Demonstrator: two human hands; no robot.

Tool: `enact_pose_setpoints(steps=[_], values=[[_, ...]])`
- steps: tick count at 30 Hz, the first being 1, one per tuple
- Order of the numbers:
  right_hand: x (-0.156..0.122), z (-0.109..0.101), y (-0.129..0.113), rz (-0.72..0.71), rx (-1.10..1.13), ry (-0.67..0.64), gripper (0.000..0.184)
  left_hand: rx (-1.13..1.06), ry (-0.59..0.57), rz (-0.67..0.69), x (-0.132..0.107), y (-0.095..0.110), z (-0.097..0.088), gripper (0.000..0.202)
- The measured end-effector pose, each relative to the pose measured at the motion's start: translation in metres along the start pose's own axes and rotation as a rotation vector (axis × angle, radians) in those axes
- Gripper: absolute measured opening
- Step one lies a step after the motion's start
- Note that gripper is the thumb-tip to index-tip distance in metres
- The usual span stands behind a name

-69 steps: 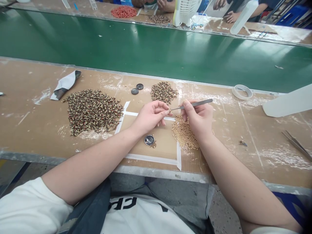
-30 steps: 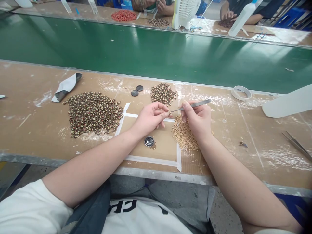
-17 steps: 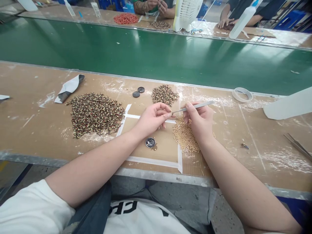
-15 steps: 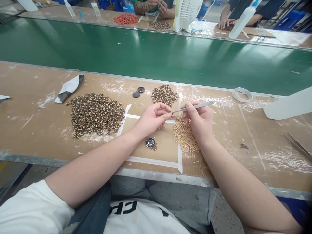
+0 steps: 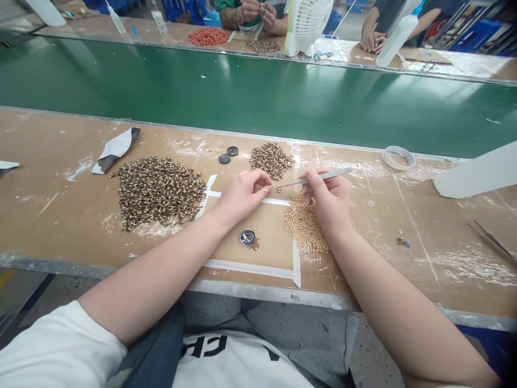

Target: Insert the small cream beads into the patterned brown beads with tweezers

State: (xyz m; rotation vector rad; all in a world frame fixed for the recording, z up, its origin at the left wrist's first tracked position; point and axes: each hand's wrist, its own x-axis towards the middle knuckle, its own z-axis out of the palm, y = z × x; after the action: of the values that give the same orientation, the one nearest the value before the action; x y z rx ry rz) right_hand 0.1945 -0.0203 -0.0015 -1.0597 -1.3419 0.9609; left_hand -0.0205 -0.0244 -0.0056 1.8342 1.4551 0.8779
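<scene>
My right hand (image 5: 329,199) grips a slim silver metal tool (image 5: 323,176) with a fine tip pointing left. Just off that tip is a tiny gold-coloured piece (image 5: 278,189); whether it hangs from the tool or lies on the table I cannot tell. My left hand (image 5: 246,191) is closed, thumb and forefinger pinched together, and anything between them is too small to make out. Beneath my right hand spreads a pile of small tan beads (image 5: 305,223). A small round dish with dark shiny contents (image 5: 247,237) sits inside the white tape outline (image 5: 250,268).
A large heap of dark-and-gold pieces (image 5: 159,191) lies left, a smaller heap (image 5: 271,160) beyond my hands. Two black discs (image 5: 228,154), a tape roll (image 5: 398,158), tweezers (image 5: 490,237) and a white bottle (image 5: 476,170) stand around. Across the green belt (image 5: 242,97), two people sit.
My left hand has drawn back a little to the left, away from the tool's tip. The tiny gold piece now shows in the gap. My right hand has barely moved.
</scene>
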Motion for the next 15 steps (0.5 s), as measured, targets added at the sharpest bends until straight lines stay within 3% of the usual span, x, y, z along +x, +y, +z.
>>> enact_pose_setpoints(steps=[3, 5, 10, 15], values=[[0.000, 0.000, -0.002, 0.017, 0.017, -0.005, 0.031, 0.149, 0.037, 0.058, 0.005, -0.005, -0.003, 0.009], [-0.001, 0.001, -0.004, 0.027, 0.025, -0.013, 0.031, 0.122, 0.077, 0.094, 0.007, -0.007, -0.003, 0.008], [-0.002, 0.002, -0.008, 0.026, 0.036, -0.008, 0.031, -0.294, 0.255, 0.128, 0.013, -0.013, -0.003, 0.006], [-0.002, 0.002, -0.008, 0.018, 0.028, -0.019, 0.030, -0.508, 0.232, 0.126, 0.013, -0.015, -0.001, 0.019]])
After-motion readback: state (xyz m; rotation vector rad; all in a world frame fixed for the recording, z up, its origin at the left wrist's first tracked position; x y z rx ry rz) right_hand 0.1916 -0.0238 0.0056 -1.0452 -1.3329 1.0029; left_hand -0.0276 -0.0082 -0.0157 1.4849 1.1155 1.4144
